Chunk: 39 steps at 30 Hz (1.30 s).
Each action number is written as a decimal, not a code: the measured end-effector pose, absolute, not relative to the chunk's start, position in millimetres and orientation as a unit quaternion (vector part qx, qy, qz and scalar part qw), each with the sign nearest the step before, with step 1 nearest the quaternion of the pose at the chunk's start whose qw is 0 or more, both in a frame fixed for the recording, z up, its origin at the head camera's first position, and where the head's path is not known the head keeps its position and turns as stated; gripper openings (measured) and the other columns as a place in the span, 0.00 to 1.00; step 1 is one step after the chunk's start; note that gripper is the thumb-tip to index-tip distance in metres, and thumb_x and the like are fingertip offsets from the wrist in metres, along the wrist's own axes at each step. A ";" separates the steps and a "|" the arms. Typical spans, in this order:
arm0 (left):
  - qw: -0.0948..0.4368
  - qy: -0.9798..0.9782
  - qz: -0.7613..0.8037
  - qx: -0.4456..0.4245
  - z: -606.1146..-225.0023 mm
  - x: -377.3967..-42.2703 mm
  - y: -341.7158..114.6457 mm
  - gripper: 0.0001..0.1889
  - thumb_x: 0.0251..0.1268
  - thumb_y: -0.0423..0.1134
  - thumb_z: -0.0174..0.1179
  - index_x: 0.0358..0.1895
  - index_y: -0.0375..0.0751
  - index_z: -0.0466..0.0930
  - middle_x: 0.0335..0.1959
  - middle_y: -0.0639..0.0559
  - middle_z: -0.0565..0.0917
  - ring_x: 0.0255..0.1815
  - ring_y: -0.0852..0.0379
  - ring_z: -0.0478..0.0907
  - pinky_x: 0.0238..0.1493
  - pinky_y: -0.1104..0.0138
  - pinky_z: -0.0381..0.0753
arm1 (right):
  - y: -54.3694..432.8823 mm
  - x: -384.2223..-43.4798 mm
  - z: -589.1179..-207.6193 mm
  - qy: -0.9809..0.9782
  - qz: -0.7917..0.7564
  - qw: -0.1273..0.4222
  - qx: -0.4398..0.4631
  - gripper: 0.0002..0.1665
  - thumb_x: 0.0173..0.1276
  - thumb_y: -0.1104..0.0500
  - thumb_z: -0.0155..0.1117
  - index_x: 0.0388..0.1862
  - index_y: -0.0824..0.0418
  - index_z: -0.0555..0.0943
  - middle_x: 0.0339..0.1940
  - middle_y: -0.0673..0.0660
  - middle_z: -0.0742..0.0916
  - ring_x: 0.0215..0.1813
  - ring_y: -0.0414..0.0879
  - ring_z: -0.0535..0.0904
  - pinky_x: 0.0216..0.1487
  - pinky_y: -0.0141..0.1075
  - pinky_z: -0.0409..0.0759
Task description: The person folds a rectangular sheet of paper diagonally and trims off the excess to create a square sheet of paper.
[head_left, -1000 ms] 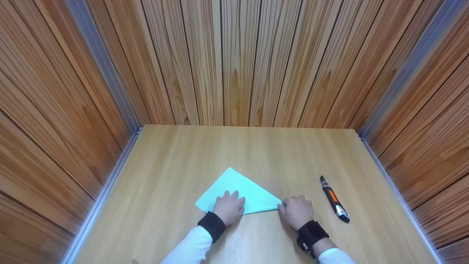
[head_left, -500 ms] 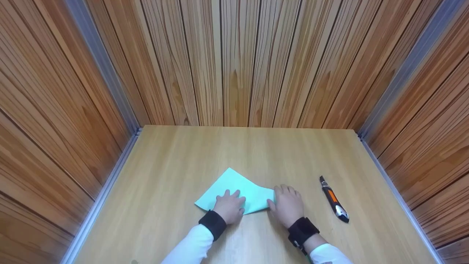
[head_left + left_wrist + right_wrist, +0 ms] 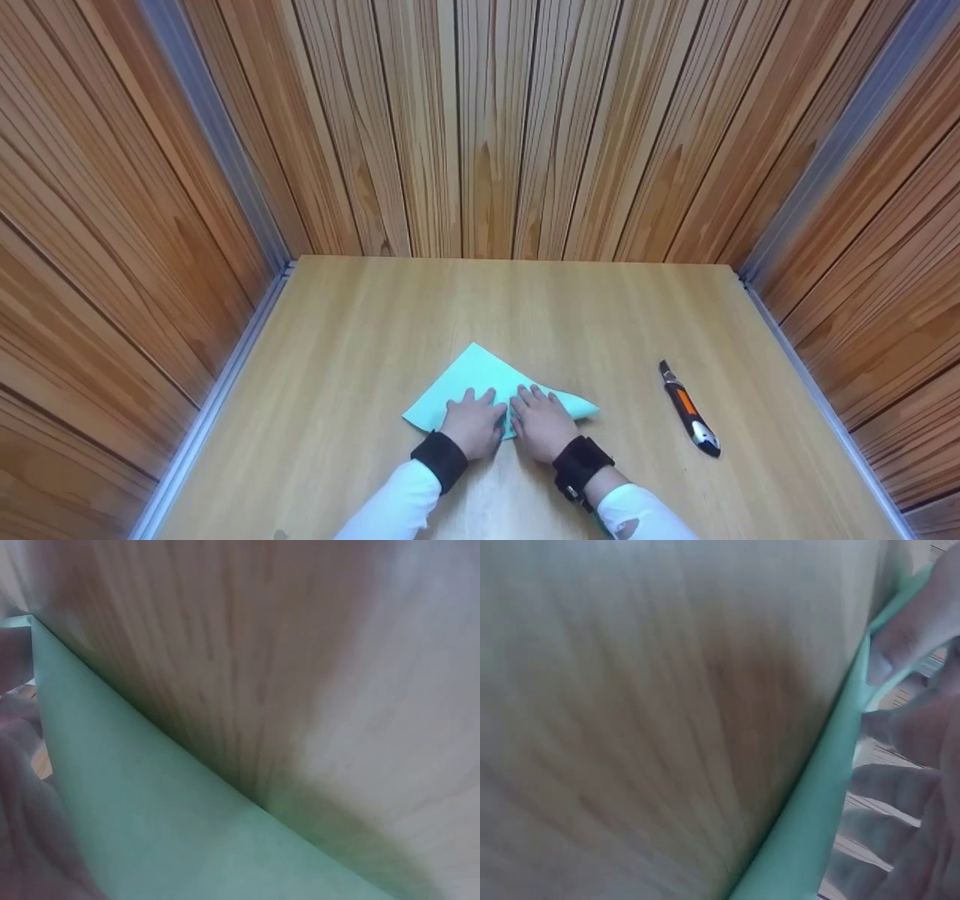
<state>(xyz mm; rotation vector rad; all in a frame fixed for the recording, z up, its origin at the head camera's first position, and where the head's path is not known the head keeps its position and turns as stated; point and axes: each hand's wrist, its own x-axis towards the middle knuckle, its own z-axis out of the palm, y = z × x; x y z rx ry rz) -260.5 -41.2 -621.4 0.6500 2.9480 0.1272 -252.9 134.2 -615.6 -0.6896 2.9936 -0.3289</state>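
A mint-green sheet of paper (image 3: 469, 369), folded to a triangle, lies on the table with its peak pointing away from me. My left hand (image 3: 474, 427) rests on its middle, fingers spread and pressing down. Close beside it my right hand (image 3: 541, 424) lies on the paper with its fingers apart. Past that hand the paper's right corner curves and lifts a little. In the right wrist view the thumb (image 3: 911, 634) touches the folded edge of the paper (image 3: 814, 821). The left wrist view has the paper (image 3: 150, 802) along the left palm.
A utility knife (image 3: 690, 409) with a black and orange handle lies to the right of the paper. Wood-panelled walls (image 3: 487, 127) with metal corner rails enclose the wooden table (image 3: 360, 315) at the back and sides.
My right hand has let go of the paper's right corner and slid left along the paper to beside my left hand. The paper's right side now bulges. My left hand stays in place.
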 end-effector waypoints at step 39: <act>0.063 0.955 -0.062 0.283 -612.0 -204.5 -35.5 0.29 0.86 0.60 0.48 0.77 0.50 0.77 0.73 0.43 0.81 0.71 0.41 0.81 0.56 0.41 0.89 | 157.4 -251.1 -617.9 0.960 -0.169 0.063 -0.214 0.33 0.80 0.54 0.68 0.79 0.65 0.76 0.81 0.73 0.75 0.81 0.69 0.71 0.77 0.64 0.74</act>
